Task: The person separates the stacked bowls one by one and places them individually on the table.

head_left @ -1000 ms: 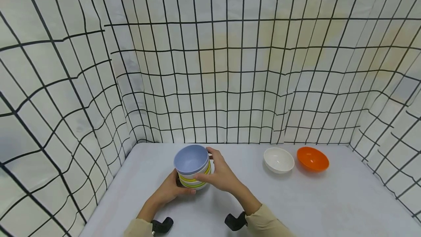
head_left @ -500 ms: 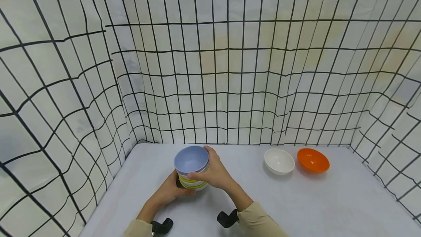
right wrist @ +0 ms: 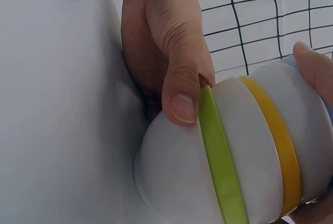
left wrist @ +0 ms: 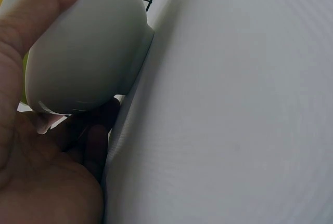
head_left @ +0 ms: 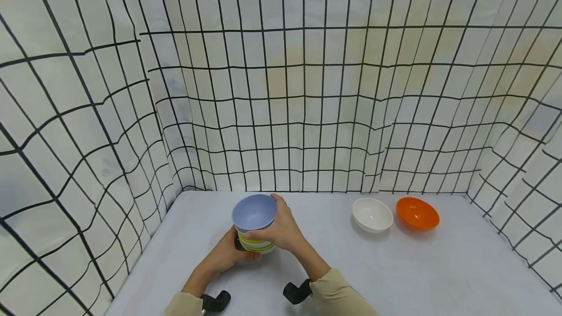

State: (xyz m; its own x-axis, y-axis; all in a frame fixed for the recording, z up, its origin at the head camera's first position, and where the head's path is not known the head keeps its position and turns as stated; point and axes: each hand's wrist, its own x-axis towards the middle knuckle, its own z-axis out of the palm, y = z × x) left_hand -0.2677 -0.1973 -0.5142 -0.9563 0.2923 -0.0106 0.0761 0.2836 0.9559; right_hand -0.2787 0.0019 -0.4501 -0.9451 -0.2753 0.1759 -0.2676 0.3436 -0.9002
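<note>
A stack of bowls stands at the table's left part, its base close to the cloth. On top is a blue-lined bowl (head_left: 253,212) with a white outside. Below it are a yellow-rimmed bowl (right wrist: 276,135) and, at the bottom, a green-rimmed bowl (right wrist: 223,167). My left hand (head_left: 228,250) grips the green-rimmed bowl low down, thumb near its rim and fingers reaching round behind. My right hand (head_left: 285,228) holds the blue-lined bowl from the right, its thumb across the front. The stack hides most of the fingertips.
A white bowl (head_left: 372,215) and an orange bowl (head_left: 417,213) sit side by side farther right on the white-covered table (head_left: 395,272). Pale walls with a black grid (head_left: 303,82) rise behind and at both sides.
My right hand has shifted left around the stack, and its thumb has moved from the stack's side onto the front of the upper bowl. My left hand has stayed put.
</note>
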